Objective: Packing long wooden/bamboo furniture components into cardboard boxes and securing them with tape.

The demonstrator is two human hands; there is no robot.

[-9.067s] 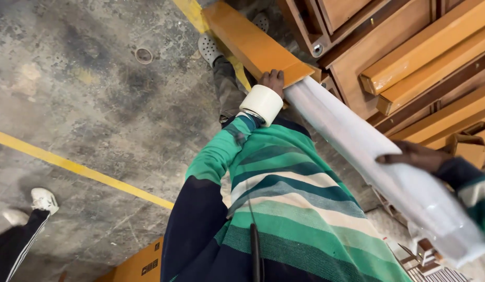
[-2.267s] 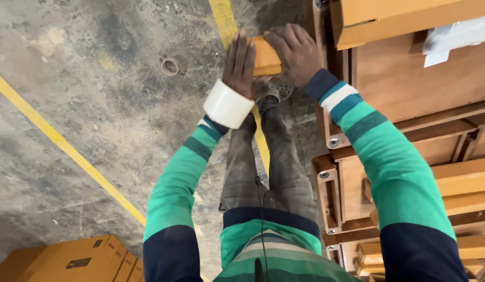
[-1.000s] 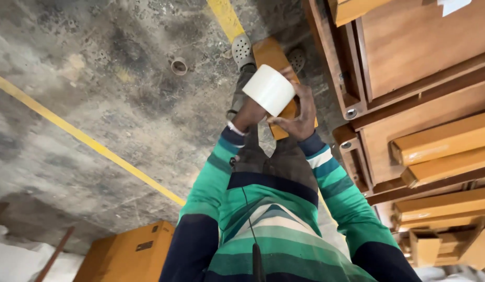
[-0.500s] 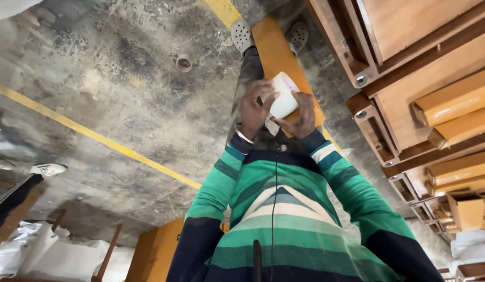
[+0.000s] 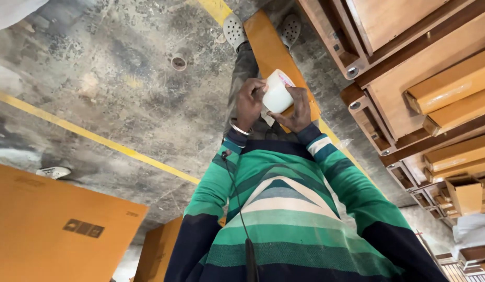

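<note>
A white roll of tape [image 5: 277, 93] is held between both hands in front of my chest. My left hand [image 5: 250, 104] picks at the roll's side with its fingertips. My right hand [image 5: 296, 109] cups the roll from underneath. Below them, a long orange cardboard-wrapped piece [image 5: 268, 47] stands between my feet on the concrete floor. Both sleeves are striped green and navy.
Wooden furniture frames and drawers [image 5: 409, 78] are stacked at the right. Large orange cardboard boxes [image 5: 49, 224] stand at the lower left. A yellow line [image 5: 96, 138] crosses the floor. Another person's shoe [image 5: 53, 172] shows at the left, and a round floor fitting [image 5: 178, 62] is near my feet.
The roll came off my left wrist into both hands. My hands rose from the orange piece toward my chest, and my view swung back so the boxes at lower left appear.
</note>
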